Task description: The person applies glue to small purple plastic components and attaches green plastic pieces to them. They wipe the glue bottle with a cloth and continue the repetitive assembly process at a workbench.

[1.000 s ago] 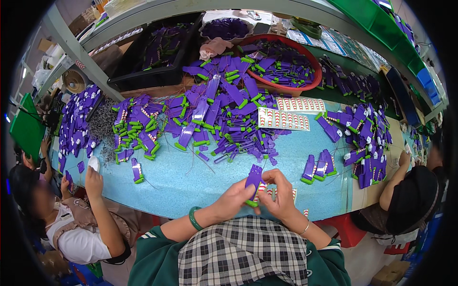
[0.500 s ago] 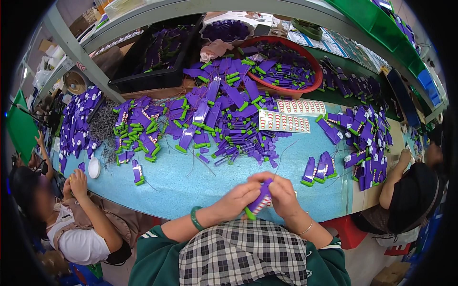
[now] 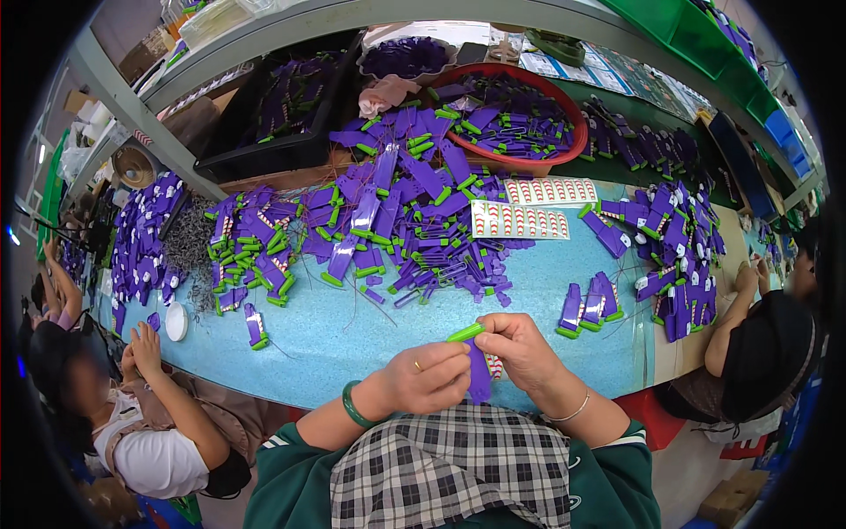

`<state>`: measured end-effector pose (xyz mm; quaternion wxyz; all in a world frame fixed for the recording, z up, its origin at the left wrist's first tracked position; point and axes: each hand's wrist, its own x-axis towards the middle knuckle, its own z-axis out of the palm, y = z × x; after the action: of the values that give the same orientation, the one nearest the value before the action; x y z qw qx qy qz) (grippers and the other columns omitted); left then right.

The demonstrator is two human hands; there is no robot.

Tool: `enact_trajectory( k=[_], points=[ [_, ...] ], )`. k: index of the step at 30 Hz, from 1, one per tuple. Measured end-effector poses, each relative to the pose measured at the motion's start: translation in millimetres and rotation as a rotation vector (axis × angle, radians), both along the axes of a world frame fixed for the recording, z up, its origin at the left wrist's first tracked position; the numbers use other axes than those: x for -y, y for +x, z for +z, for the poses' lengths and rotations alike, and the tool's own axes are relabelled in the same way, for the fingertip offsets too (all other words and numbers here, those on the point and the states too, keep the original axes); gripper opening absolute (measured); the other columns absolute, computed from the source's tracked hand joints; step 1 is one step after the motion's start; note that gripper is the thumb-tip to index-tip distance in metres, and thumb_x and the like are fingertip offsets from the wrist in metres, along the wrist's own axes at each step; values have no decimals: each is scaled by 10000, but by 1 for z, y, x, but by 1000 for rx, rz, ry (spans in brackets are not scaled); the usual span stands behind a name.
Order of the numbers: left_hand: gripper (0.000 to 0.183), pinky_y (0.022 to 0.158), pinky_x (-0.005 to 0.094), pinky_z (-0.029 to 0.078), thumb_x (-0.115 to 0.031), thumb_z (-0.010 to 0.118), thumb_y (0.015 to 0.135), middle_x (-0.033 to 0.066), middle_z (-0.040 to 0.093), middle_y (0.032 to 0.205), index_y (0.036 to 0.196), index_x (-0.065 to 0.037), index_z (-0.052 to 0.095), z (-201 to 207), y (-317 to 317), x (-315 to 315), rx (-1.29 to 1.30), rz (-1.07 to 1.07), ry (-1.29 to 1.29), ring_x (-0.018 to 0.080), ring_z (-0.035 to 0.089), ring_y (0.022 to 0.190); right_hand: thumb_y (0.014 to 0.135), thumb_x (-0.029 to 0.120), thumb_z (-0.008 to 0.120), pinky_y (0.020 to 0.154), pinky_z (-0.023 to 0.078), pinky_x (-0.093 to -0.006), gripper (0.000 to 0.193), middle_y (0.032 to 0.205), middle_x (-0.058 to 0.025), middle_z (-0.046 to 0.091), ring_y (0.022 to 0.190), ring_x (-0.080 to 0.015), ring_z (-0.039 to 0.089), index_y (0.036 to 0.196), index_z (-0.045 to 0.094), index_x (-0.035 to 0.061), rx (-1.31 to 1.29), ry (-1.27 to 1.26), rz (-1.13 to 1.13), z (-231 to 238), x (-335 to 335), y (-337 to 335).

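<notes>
Close to the table's front edge, both my hands pinch one purple plastic piece [image 3: 478, 379] with a green end. Its green end points up and left, while the purple body hangs downward. A red-and-white striped sticker shows partly along its right side. My left hand [image 3: 425, 377], fingers curled, grips the piece from the left at the green end. From the other side, my right hand [image 3: 522, 353] holds it between thumb and forefinger near the top. My fingers hide part of the piece. Beyond them, sheets of striped stickers [image 3: 520, 220] lie on the blue tabletop [image 3: 370, 353].
A large heap of purple-green pieces [image 3: 397, 207] fills the middle, with more at the right [image 3: 679, 264]. Behind stand a red basin [image 3: 583, 132] and a black tray [image 3: 256, 157]. A white lid [image 3: 176, 323] lies left. Co-workers sit at both sides; a metal shelf frame [image 3: 352, 28] crosses overhead.
The purple piece has turned over in my hands: its green end, low before, is now at the top. My left hand has shifted slightly left and down; both hands keep hold.
</notes>
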<state>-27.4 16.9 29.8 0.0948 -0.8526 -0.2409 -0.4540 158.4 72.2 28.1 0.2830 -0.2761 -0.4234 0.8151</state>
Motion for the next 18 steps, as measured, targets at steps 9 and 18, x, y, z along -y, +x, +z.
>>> enact_trajectory(
  k=[9, 18],
  points=[
    [173, 673, 289, 574, 32, 660, 664, 110, 580, 938, 825, -10, 615, -2, -1, 5, -14, -12, 17, 256, 635, 862, 905, 190, 578, 614, 421, -221, 241, 746, -9, 633, 671, -52, 532, 767, 664, 12, 59, -170, 124, -2, 17, 3],
    [208, 640, 296, 540, 65, 657, 671, 105, 602, 873, 864, -4, 620, -22, 11, 5, 268, 32, -282, 263, 633, 799, 867, 121, 593, 686, 454, -289, 153, 762, -65, 629, 724, -149, 584, 808, 629, -14, 149, 298, 14, -9, 23, 42]
  ],
)
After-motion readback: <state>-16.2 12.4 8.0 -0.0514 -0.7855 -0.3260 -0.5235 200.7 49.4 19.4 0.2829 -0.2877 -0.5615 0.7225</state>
